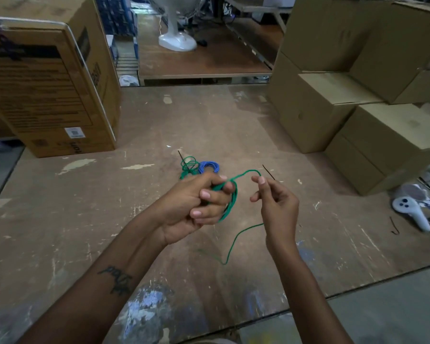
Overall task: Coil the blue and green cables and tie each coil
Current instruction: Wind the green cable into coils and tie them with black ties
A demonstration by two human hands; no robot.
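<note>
A green cable [230, 202] was partly wound into a flat coil held upright above the worn board, its free end arching up and right, then trailing down in a loose curve. Beyond it lay a small blue coil [209, 167], neatly wound and flat, touching a looser green coil [189, 167] on its left.

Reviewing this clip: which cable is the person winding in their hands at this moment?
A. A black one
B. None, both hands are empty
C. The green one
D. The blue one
C. The left hand grips green cable loops while the right hand pinches its strand; the blue coil lies on the table, untouched.
</note>
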